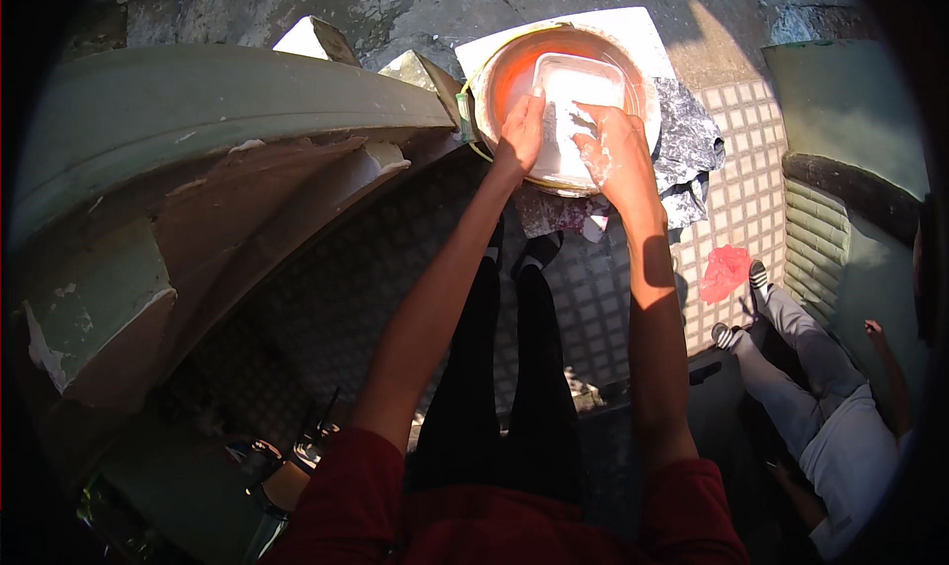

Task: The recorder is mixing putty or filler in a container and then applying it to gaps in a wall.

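Observation:
My left hand (pixel 522 133) is closed on the left wall of a clear rectangular plastic container (pixel 621 75), with the thumb along its rim. Bright white material (pixel 565 83) lies inside the container; glare hides whether it is liquid or paste. Over the container's right side reaches my right hand (pixel 621 152), its fingers bent but apart and smeared with white. Grey-white smears show between its thumb and forefinger. The container sits in the mouth of a round orange bucket (pixel 507 68), whose handle has a green grip (pixel 464 116).
Under the bucket are a white board (pixel 633 26) and a spattered dark cloth (pixel 692 135). A curved green wall (pixel 247 90) with broken edges stands left. A red plastic bag (pixel 726 273) lies on the tiled floor (pixel 736 160). Someone in light clothes (pixel 840 436) sits at lower right.

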Demonstrator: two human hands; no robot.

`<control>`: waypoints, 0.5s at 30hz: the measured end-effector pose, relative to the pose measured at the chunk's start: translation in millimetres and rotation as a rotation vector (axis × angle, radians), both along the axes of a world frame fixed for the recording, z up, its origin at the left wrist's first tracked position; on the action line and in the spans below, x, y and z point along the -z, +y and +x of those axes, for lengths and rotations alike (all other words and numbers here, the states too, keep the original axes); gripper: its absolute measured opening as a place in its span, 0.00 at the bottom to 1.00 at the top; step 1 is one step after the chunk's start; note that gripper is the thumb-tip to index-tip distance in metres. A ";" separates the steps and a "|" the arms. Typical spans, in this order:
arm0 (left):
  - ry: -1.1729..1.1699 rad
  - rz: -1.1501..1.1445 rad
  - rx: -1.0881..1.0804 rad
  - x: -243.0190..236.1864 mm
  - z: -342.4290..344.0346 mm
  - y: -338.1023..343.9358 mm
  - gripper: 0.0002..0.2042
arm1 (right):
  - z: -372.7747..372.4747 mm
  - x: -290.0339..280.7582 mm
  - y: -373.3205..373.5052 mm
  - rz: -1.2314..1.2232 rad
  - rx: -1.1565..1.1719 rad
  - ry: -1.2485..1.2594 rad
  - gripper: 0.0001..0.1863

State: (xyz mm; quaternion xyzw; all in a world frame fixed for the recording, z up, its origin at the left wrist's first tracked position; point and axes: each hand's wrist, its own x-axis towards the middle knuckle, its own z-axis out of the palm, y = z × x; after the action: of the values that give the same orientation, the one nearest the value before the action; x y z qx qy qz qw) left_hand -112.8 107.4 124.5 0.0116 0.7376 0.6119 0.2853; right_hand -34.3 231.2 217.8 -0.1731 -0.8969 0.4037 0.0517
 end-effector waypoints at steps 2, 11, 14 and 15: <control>0.004 0.021 -0.001 0.9 -1.0 0.0 0.28 | 0.5 1.5 0.6 0.045 -0.027 -0.004 0.22; -0.028 0.066 -0.024 0.8 -0.4 2.2 0.27 | -0.7 13.1 1.1 0.192 -0.010 0.028 0.23; -0.040 0.066 -0.017 4.7 -3.9 -5.9 0.26 | 0.3 7.7 0.6 0.176 -0.121 0.053 0.21; -0.046 0.077 -0.018 5.4 -4.8 -7.4 0.25 | -0.6 3.0 -0.7 0.150 -0.117 -0.001 0.21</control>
State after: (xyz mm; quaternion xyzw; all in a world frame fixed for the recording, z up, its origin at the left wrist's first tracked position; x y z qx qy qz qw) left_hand -117.6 100.0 119.1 0.0020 0.7070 0.6423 0.2960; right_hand -34.9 230.6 214.8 -0.1164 -0.9331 0.3378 0.0404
